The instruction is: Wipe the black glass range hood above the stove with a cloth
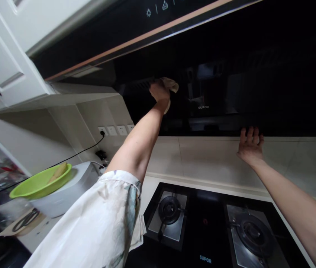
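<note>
You are in a home kitchen, because you can see a black gas stove (205, 227) with two burners, a big shiny black hood (230, 74) over it, white cupboards (4, 63), wall plugs (116, 130), and a green bowl (39, 183) on the counter

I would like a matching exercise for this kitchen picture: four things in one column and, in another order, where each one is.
Things:
1. cloth
2. right hand
3. green bowl
4. scissors

Places:
A. flat on the counter, below the bowl in the picture
B. on top of a white appliance at the left
C. open, pressed on the lower edge of the black hood
D. held in the left hand against the hood's dark panel

Pairs: 1-D, 2-C, 3-B, 4-A
</note>
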`<state>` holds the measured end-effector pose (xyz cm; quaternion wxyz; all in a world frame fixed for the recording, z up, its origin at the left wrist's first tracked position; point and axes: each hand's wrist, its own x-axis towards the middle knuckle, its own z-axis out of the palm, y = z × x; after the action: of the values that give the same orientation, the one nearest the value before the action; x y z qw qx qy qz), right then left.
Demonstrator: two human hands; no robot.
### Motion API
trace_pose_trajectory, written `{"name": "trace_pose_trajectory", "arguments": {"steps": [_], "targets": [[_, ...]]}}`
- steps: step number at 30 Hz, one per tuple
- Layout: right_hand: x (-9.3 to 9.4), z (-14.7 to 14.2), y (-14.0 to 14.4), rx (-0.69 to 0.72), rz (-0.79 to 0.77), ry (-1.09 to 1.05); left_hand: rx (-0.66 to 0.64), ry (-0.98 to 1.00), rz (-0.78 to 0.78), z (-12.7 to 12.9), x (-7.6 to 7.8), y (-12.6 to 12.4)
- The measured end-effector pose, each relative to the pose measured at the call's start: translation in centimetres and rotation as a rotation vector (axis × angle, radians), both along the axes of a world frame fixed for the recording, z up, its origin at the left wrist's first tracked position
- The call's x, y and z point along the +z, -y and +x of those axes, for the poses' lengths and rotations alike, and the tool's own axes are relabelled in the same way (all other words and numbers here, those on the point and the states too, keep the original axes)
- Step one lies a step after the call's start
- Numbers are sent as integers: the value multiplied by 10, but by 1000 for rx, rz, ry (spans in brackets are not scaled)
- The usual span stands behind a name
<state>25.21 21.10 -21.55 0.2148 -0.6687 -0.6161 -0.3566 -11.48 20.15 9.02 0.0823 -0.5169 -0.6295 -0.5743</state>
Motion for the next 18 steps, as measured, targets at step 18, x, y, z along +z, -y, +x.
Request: {"name": "trace_pose_trajectory", "arguments": {"steps": [18], "targets": [[-2,2,4,-21,16,32,54,-119,18,30,-14,-14]]}}
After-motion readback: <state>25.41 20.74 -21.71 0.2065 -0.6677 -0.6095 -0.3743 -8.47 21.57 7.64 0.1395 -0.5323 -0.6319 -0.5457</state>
